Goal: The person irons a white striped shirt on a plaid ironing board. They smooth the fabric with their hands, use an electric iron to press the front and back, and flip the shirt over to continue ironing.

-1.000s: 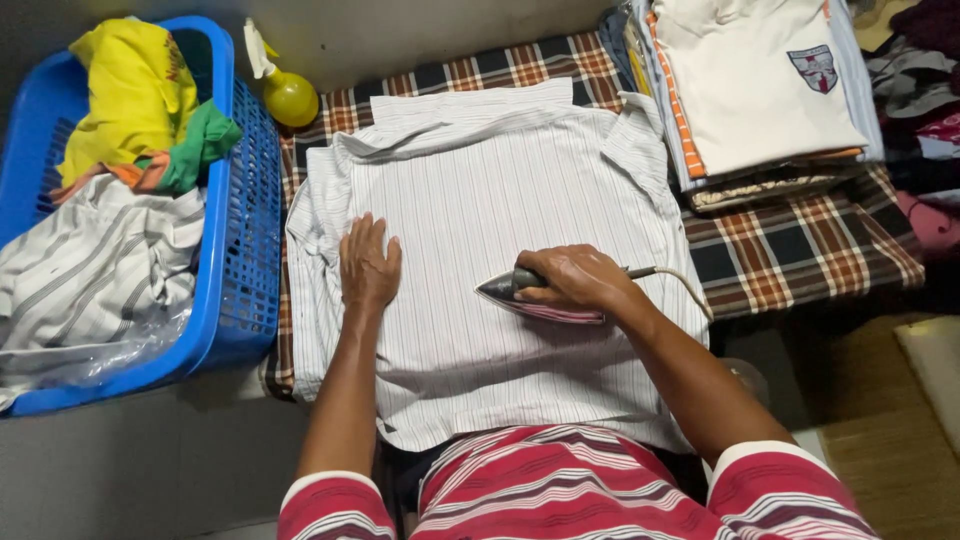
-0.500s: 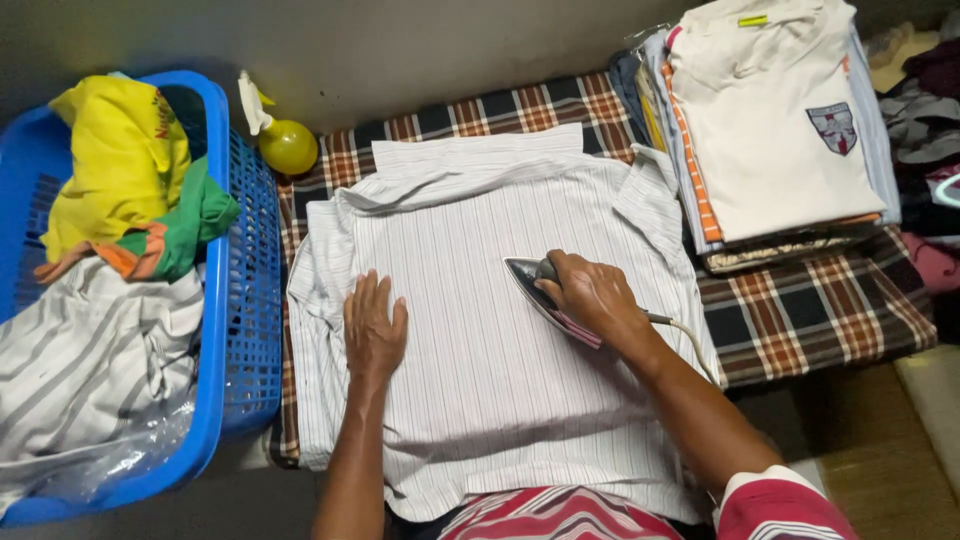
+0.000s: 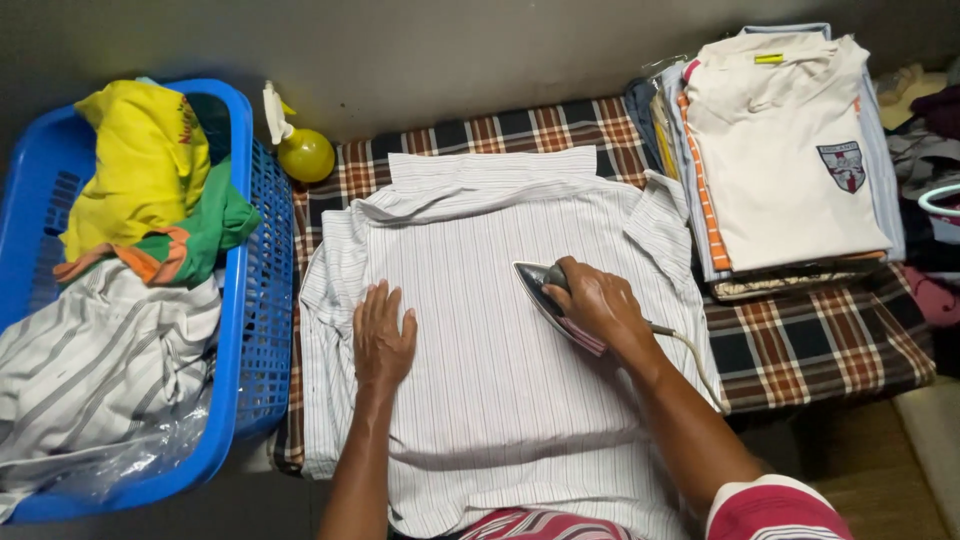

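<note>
A white pinstriped shirt [image 3: 480,330] lies spread flat, back up, on a plaid-covered ironing surface [image 3: 800,340]. My left hand [image 3: 382,335] rests flat on the shirt's left-middle part, fingers spread, pressing the cloth down. My right hand [image 3: 598,302] grips the handle of a clothes iron [image 3: 540,292] that sits on the shirt's right side, its pointed tip aimed up and left. A cord [image 3: 690,350] trails from the iron toward the lower right.
A blue laundry basket [image 3: 245,300] at left holds yellow, green and striped clothes. A yellow spray bottle [image 3: 300,150] stands by the wall. A stack of folded shirts [image 3: 790,150] sits at upper right, with more clothes at the far right edge.
My right hand has slid the iron up and to the right across the shirt. My left hand has stayed pressed on the cloth.
</note>
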